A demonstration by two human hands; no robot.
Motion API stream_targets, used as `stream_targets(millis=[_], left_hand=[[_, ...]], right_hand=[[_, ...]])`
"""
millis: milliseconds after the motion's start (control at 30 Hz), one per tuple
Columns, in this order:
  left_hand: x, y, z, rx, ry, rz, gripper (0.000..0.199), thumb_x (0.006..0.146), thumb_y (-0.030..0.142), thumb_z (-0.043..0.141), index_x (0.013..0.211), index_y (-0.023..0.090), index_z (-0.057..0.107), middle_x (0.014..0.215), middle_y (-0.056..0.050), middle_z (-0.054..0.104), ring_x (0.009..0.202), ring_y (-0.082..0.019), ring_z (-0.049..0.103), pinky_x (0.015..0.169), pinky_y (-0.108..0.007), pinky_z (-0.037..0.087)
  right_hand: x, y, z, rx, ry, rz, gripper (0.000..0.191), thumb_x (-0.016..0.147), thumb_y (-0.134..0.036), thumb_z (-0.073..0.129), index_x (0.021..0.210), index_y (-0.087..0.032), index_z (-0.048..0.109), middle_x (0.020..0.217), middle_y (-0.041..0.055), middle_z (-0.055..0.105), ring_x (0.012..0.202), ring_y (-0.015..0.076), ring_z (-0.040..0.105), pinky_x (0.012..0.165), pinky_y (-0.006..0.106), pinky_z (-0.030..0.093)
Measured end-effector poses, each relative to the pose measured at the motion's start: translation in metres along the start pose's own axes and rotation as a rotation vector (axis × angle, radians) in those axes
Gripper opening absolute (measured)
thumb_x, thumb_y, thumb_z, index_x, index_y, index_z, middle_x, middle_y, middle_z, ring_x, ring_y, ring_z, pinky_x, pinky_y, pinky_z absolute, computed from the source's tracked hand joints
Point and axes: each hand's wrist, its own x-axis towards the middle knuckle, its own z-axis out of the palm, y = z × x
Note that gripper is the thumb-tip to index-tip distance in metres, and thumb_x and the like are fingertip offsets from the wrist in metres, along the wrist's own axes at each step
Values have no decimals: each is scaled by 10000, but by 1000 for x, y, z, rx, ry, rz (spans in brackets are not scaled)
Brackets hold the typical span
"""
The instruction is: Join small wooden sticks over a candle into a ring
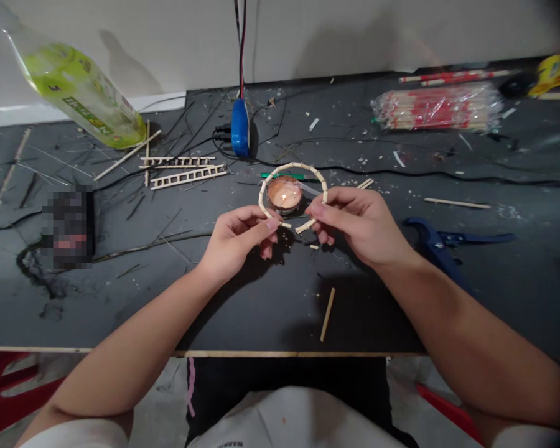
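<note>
A ring of short pale wooden segments (293, 166) is held up between both hands, with a small gap at its lower side. My left hand (247, 235) pinches the ring at its lower left, thumb on top. At the lower right of the ring, my right hand (348, 218) pinches it between thumb and fingers. Behind the ring, and seen through it, a small round dish with a lit flame (285, 194) sits on the dark table. A short wooden stick (327, 314) lies near the table's front edge, below the hands.
Two ladder-like wooden pieces (189, 177) lie left of centre, near a green-labelled bottle (86, 96). A blue device (239, 127) with cables stands at the back. Bagged sticks (441, 109) are back right; a blue cutter (432, 242) lies by my right forearm. A pixelated object (70, 227) is left.
</note>
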Motion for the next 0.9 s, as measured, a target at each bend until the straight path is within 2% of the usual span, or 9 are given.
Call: stream_targets(millis=[367,900], left_hand=[[0,1,1,3,6,-21,242,834,361,848,903,154,743,671,-4,672,496,-96,606,494,-225,521],[0,-1,-1,6,-14,-8,230,856,355,831,931,154,750,679,-6,673,509,-97,608,506,-223,520]], right_hand=[[-1,4,4,34,52,-27,240,818,-412,866,829,-200,754,663,-6,701,475,101,596,431,224,481],[0,4,3,67,10,1,233,862,-408,822,858,-181,769,686,8,704,499,100,601,472,229,492]])
